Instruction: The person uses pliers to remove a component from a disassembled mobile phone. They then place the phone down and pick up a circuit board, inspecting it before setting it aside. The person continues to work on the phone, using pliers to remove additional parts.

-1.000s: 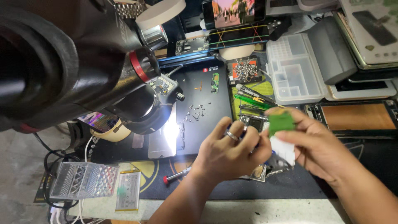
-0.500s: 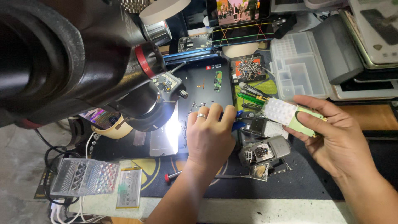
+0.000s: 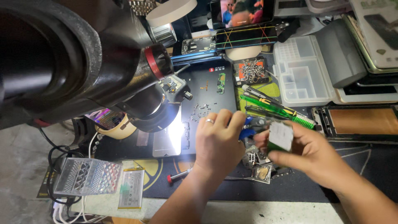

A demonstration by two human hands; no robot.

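Head view looks down on a cluttered repair bench under a big black microscope [image 3: 83, 62]. The left hand [image 3: 217, 143], a ring on one finger, lies palm down on the dark mat [image 3: 315, 186], fingers curled over a heap of small metal parts [image 3: 257, 159]; whether it grips any of them cannot be told, as the fingertips are hidden. Just beside it, the right hand [image 3: 306, 155] is raised a little above the mat and pinches a small flat box [image 3: 280, 135], white-faced with a green edge, between thumb and fingers. The box is blurred and tilted towards the left hand, and sits over the parts heap. The two hands are close together, nearly touching.

Behind the box lies a green-handled tool [image 3: 277, 111] among other tools. Farther back stands a clear compartment tray [image 3: 304, 74], and a phone [image 3: 244, 37] bound with coloured rubber bands. A dark pad [image 3: 211, 89] under the microscope carries loose screws and a small green board. Near the front edge lie a red-tipped screwdriver [image 3: 179, 176], a battery [image 3: 132, 188] and a faceted clear box [image 3: 88, 177].
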